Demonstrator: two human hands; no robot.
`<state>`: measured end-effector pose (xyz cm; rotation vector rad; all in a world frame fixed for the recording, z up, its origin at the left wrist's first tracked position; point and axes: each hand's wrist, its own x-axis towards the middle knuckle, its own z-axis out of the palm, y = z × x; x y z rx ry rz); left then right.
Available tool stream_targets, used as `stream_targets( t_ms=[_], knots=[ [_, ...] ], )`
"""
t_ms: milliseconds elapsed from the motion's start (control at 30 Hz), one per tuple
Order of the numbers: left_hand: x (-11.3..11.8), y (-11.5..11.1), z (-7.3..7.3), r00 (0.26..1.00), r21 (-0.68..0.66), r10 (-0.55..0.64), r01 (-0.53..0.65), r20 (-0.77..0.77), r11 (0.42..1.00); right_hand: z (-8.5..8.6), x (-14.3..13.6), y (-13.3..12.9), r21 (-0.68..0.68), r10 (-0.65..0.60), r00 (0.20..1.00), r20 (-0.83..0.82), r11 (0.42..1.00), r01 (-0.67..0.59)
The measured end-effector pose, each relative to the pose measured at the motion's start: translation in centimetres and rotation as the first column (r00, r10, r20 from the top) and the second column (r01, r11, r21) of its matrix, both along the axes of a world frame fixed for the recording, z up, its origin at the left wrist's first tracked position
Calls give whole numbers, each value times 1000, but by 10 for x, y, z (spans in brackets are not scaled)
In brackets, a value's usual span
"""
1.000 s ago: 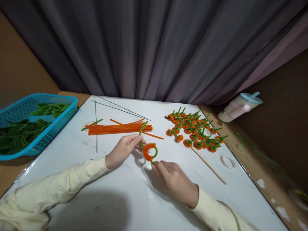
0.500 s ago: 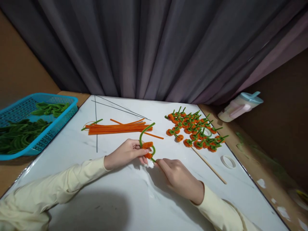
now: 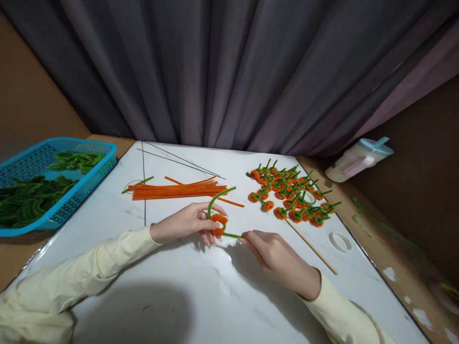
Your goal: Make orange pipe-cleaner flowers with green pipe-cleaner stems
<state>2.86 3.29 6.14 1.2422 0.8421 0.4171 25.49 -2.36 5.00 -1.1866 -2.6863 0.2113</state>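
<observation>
My left hand (image 3: 195, 222) pinches a coiled orange pipe cleaner (image 3: 219, 220) bent into a ring, held above the table. A green pipe cleaner (image 3: 213, 199) runs through this coil, one end curving up and to the right. Its other end (image 3: 232, 235) stretches out low to the right, gripped between the thumb and fingers of my right hand (image 3: 274, 255). Behind the hands lies a bundle of straight orange pipe cleaners (image 3: 172, 192). To the right sits a cluster of small orange pumpkin shapes with green stems (image 3: 268, 205).
A blue basket (image 3: 96, 172) with green pipe cleaner pieces stands at the left. Thin dark wires (image 3: 179, 162) lie at the back. On the right are a wooden stick (image 3: 313, 248), a roll of tape (image 3: 340, 241) and a tumbler (image 3: 353, 162). A dark curtain hangs behind.
My right hand has moved right, drawing the lower green end out straighter and longer. The orange coil has turned slightly and closed into a tighter ring in my left hand.
</observation>
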Motion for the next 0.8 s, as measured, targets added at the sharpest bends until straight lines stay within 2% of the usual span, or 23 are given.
stream_targets(
  t_ms=[233,367,467,600,733,800],
  knots=[
    [4,-5,-3,999,-10,-24,24,-36,1000,8,0,6,-14,6,994,-112,1000,-8],
    [5,-8,-6,979,26,-129,135,-156,991,17,-9,16,227,29,981,-192,974,16],
    [5,-10,-7,960,85,-199,219,-197,972,19,-21,25,344,118,991,-69,935,-88],
    [5,-11,-5,955,168,-204,242,-215,956,17,-32,35,426,246,968,52,871,-245],
    [4,-11,-3,940,216,-187,254,-286,943,20,-30,42,541,244,961,130,794,-275],
    [4,-11,-4,932,231,-177,257,-317,938,22,-26,45,567,232,960,155,775,-279]
  ],
)
